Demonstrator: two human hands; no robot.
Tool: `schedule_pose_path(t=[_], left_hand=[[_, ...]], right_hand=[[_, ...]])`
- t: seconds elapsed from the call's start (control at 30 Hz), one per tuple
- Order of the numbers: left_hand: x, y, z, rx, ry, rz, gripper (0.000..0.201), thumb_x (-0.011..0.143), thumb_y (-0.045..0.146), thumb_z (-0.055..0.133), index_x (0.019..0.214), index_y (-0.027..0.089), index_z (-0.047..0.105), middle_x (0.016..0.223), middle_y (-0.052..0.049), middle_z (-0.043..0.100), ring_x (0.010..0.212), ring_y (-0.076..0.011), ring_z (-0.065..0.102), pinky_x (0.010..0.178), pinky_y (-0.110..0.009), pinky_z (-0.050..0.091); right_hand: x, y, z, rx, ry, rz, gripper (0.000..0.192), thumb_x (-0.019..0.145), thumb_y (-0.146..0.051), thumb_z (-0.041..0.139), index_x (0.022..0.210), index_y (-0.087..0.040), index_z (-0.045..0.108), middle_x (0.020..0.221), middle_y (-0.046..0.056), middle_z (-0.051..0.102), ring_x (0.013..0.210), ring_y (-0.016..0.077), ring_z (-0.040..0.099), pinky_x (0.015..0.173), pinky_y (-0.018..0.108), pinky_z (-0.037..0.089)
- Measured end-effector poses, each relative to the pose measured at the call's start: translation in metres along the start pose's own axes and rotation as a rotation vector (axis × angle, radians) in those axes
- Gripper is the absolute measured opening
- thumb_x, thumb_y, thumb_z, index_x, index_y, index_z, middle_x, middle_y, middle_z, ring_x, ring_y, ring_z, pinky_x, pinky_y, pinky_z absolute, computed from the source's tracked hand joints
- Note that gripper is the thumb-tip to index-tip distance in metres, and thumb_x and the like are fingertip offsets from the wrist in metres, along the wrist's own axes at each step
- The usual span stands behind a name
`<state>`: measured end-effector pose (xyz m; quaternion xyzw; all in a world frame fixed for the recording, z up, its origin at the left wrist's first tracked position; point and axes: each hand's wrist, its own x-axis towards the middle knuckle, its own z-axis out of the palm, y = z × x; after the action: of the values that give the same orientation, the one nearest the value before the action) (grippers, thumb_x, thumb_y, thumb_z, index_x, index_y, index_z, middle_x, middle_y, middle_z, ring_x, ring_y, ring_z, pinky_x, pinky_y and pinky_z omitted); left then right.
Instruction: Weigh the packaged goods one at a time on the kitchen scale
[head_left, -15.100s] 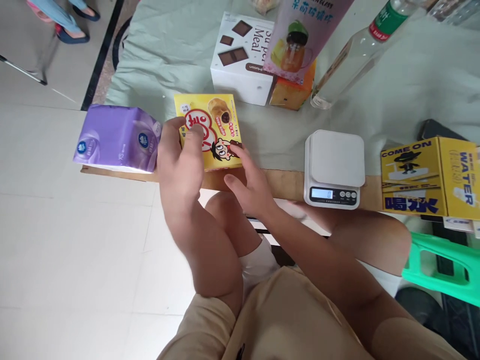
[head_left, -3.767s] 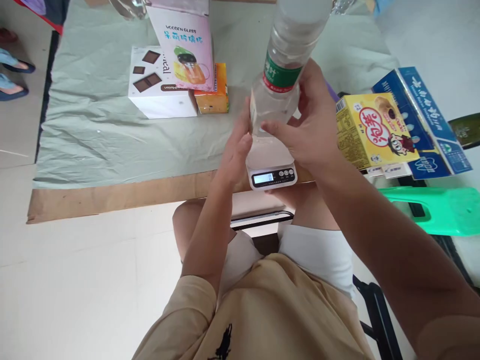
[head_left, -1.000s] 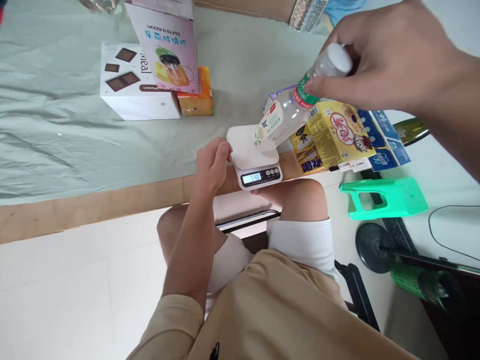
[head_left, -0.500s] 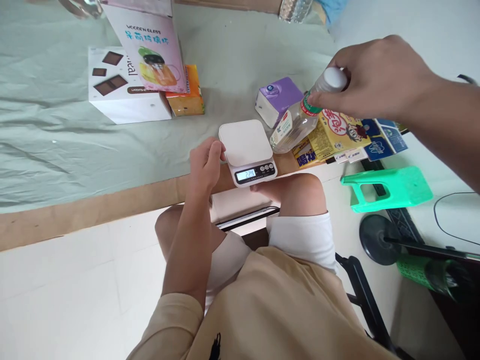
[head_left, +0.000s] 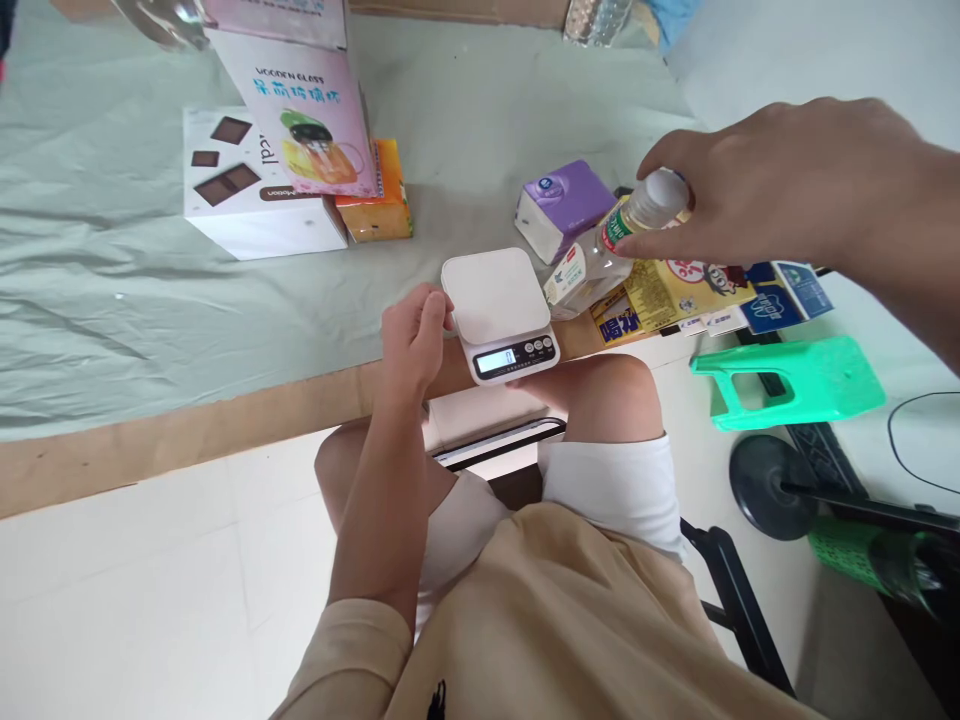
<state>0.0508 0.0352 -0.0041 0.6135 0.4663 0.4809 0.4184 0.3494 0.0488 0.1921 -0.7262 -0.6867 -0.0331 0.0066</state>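
A clear plastic bottle [head_left: 585, 275] with a white cap stands on the table beside the scale, its label facing left. Around its neck and cap are the spread thumb and fingers of my right hand [head_left: 780, 190]; the grip looks loose, and the thumb lies close against the bottle's shoulder. A white kitchen scale [head_left: 495, 295] has a bare plate and shows 0 on its lit display [head_left: 496, 360]. At the scale's left edge my left hand [head_left: 415, 335] is closed, the fingertips by the plate's rim; whether they hold anything is hidden.
A purple tissue pack [head_left: 566, 205] sits behind the bottle. Yellow packaging [head_left: 667, 295] and blue boxes [head_left: 772, 300] lie to its right. Stacked at left are a pink glass-cup box [head_left: 322, 120], a white box [head_left: 262, 225] and an orange box [head_left: 379, 215]. A green stool [head_left: 832, 380] is lower right.
The display has gone from 224 to 0. The bottle's cap sits a little lower, and my right hand has loosened and shifted right around it. My left hand stays beside the scale.
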Motion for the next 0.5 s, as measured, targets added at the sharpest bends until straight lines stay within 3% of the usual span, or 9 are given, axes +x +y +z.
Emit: schedule_pose_path(t=[0.1,0.17,0.23,0.3,0.4,0.5], left_hand=[[0.002,0.005,-0.001,-0.033,0.022,-0.022,0.042,0.103,0.051,0.052,0.073,0.023,0.062,0.067,-0.002,0.063,0.06,-0.0154,0.05,0.061,-0.033,0.04],[0.005,0.01,-0.003,-0.069,0.066,-0.042,0.043,0.102,0.053,0.052,0.072,0.023,0.061,0.066,-0.002,0.062,0.058,-0.0154,0.049,0.059,-0.033,0.04],[0.009,0.015,-0.006,-0.088,0.124,-0.046,0.043,0.102,0.054,0.051,0.072,0.024,0.059,0.067,-0.003,0.061,0.059,-0.0162,0.05,0.059,-0.034,0.041],[0.015,0.015,-0.011,-0.091,0.183,-0.047,0.04,0.102,0.052,0.05,0.074,0.025,0.058,0.069,-0.004,0.061,0.061,-0.017,0.054,0.062,-0.035,0.045],[0.026,0.005,-0.021,-0.104,0.292,-0.07,0.034,0.102,0.05,0.05,0.08,0.026,0.056,0.075,-0.004,0.064,0.069,-0.0174,0.061,0.068,-0.037,0.049],[0.035,-0.008,-0.032,0.017,0.239,-0.061,0.034,0.106,0.052,0.039,0.09,0.027,0.054,0.091,-0.005,0.069,0.082,-0.0177,0.07,0.074,-0.037,0.053]], right_hand=[[-0.008,-0.026,-0.027,-0.209,-0.032,-0.071,0.082,0.069,-0.1,0.062,0.119,-0.036,0.071,0.119,0.009,0.079,0.126,0.0511,0.07,0.084,0.067,0.055],[-0.006,-0.053,-0.037,-0.173,-0.013,-0.193,0.065,0.084,-0.081,0.061,0.129,-0.034,0.068,0.107,0.008,0.076,0.13,0.0525,0.068,0.095,0.072,0.057],[0.004,-0.086,-0.034,-0.07,-0.027,-0.276,0.053,0.092,-0.063,0.062,0.13,-0.027,0.067,0.101,0.007,0.073,0.133,0.0492,0.067,0.112,0.073,0.053],[0.02,-0.121,-0.016,0.112,-0.048,-0.298,0.043,0.098,-0.051,0.06,0.128,-0.021,0.068,0.116,0.008,0.072,0.135,0.0409,0.065,0.122,0.065,0.048],[0.045,-0.169,0.028,0.419,-0.08,-0.215,0.039,0.105,-0.04,0.049,0.134,-0.019,0.063,0.14,0.009,0.066,0.132,0.0283,0.062,0.122,0.051,0.05],[0.064,-0.197,0.072,0.487,-0.11,-0.197,0.05,0.102,-0.034,0.057,0.15,-0.02,0.05,0.158,0.013,0.05,0.137,0.0318,0.059,0.114,0.053,0.055]])
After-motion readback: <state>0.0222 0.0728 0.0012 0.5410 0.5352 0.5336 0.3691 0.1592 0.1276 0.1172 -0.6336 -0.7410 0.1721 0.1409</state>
